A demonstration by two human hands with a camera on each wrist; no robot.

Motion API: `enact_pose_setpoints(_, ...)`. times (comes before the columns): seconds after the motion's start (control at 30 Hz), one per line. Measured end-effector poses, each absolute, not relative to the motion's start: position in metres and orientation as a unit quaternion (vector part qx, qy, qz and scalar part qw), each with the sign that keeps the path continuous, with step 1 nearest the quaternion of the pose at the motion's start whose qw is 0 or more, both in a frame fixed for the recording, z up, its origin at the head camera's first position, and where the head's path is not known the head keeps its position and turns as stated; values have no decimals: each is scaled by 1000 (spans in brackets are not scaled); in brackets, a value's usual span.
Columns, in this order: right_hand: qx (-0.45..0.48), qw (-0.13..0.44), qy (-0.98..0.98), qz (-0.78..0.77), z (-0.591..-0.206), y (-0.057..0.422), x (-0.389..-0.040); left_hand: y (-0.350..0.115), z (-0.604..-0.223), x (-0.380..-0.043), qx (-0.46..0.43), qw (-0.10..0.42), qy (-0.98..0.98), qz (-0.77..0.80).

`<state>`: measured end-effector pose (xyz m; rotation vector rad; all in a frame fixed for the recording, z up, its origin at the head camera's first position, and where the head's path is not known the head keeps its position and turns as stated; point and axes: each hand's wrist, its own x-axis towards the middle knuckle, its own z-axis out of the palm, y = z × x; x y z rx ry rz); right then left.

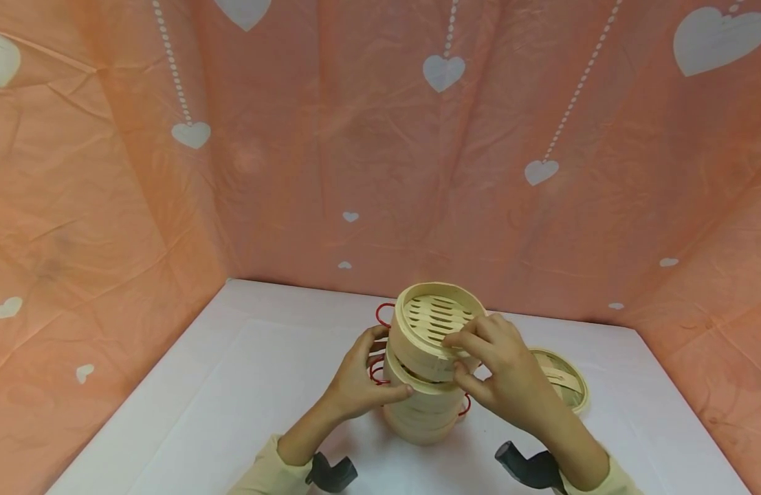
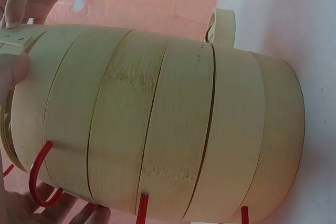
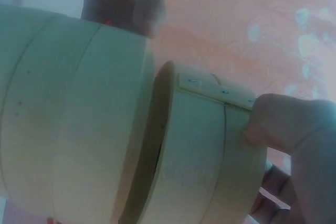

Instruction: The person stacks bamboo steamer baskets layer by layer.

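Note:
A stack of round bamboo steamer baskets [image 1: 420, 416] stands in the middle of the table in the head view. On top sits another bamboo steamer basket [image 1: 420, 349] with a slatted floor, tilted so that a gap shows beneath its near edge. My right hand [image 1: 506, 368] pinches its near right rim, thumb outside, fingers over the edge. Curled round the left side of the stack near its top, my left hand [image 1: 363, 381] has its thumb in front. Red loop handles [image 2: 39, 177] stick out of the baskets' sides.
A woven bamboo lid [image 1: 562, 378] lies on the white table [image 1: 281, 364], right of the stack and partly behind my right hand. Orange sheeting [image 1: 386, 172] with white hearts hangs behind and at both sides.

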<state>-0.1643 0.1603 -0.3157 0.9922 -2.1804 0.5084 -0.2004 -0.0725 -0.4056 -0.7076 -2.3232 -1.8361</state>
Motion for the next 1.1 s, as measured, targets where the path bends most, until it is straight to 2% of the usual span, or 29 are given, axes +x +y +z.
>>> enact_pose_setpoints(1.1, 380, 315, -844, 211, -325, 157, -160, -72, -405, -200, -224, 41, -757, -612)
